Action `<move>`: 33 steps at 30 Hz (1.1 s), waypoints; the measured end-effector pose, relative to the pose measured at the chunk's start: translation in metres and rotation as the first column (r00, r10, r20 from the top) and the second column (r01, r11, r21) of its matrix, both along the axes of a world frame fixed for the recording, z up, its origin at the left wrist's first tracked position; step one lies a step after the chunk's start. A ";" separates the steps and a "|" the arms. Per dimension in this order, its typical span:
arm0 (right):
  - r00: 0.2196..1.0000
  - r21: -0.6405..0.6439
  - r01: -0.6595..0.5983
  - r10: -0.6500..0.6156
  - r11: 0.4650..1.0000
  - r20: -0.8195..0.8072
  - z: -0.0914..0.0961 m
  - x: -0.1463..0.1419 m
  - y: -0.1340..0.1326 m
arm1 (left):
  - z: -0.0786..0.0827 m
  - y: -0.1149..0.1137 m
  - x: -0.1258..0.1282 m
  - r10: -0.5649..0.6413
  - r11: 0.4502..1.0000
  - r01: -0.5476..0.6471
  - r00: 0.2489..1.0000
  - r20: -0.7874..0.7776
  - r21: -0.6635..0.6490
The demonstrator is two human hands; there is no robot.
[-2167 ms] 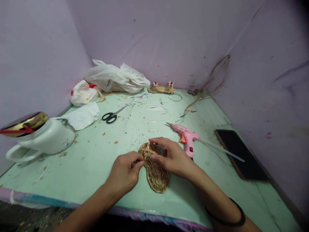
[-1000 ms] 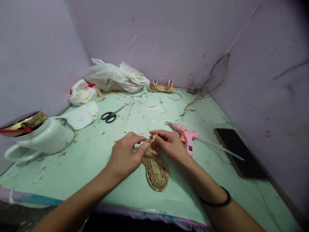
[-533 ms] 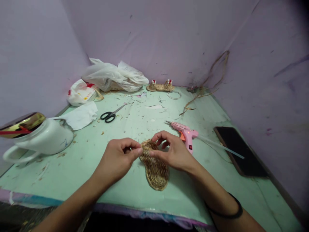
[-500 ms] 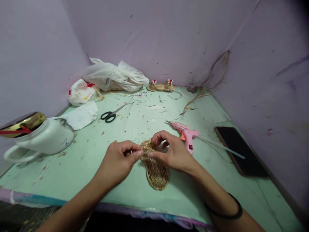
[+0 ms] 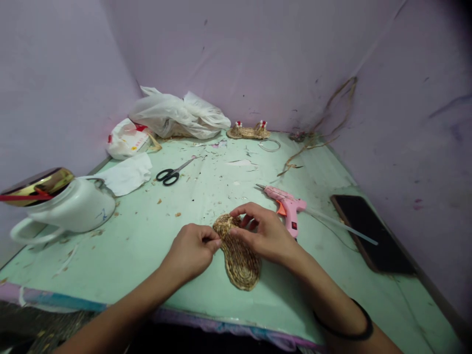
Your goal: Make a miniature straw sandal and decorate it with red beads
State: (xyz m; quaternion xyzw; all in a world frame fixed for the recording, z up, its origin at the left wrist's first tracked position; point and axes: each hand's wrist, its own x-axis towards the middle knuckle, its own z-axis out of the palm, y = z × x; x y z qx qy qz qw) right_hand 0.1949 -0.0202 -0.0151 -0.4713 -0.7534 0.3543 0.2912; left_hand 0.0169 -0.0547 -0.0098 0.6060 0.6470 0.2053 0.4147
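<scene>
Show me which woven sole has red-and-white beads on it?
The far woven sole, by the back wall: two bead clusters stand on it. The near woven sole shows none.

White handled pot [image 5: 83, 209], crumpled plastic bag [image 5: 177, 116], white paper [image 5: 129, 174], phone [image 5: 370, 223] (dark and lying flat)

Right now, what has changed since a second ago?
The left hand moved toward the person along the left edge of the woven sole. The right hand opened its pinch at the far end. Glue gun, scissors and phone stayed put.
</scene>
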 end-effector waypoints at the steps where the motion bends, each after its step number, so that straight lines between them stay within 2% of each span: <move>1: 1.000 0.004 -0.004 0.004 1.000 0.000 0.000 0.000 0.000 | -0.001 0.000 0.000 0.000 1.000 0.000 1.000 0.019 0.003; 5: 1.000 0.040 -0.026 0.026 0.999 -0.011 0.001 0.000 0.000 | -0.003 -0.001 0.000 0.016 1.000 -0.018 0.995 0.101 0.020; 11: 1.000 0.065 -0.013 0.014 0.998 -0.024 0.004 0.002 0.000 | 0.002 -0.004 -0.001 0.028 0.999 -0.035 0.981 0.191 0.032; 15: 1.000 0.007 0.013 -0.012 1.000 -0.017 0.006 0.003 0.001 | 0.003 -0.003 0.000 0.008 1.000 -0.011 0.987 0.158 0.024; 19: 0.999 -0.049 -0.034 0.033 0.998 -0.023 0.007 0.005 0.002 | 0.000 -0.002 0.002 -0.037 0.999 0.035 0.997 0.065 0.031; 27: 0.996 -0.109 -0.059 0.065 0.992 0.055 0.012 0.013 0.003 | -0.005 0.001 0.001 0.006 1.000 -0.006 0.992 0.124 -0.002; 30: 0.999 -0.095 -0.045 0.044 0.994 -0.010 0.012 0.014 0.005 | -0.004 0.001 0.000 -0.018 1.000 0.018 0.990 0.142 0.004; 33: 0.992 -0.034 -0.109 0.106 0.993 -0.072 0.011 0.012 0.006 | -0.003 0.000 0.000 -0.054 0.998 0.050 0.989 0.140 0.029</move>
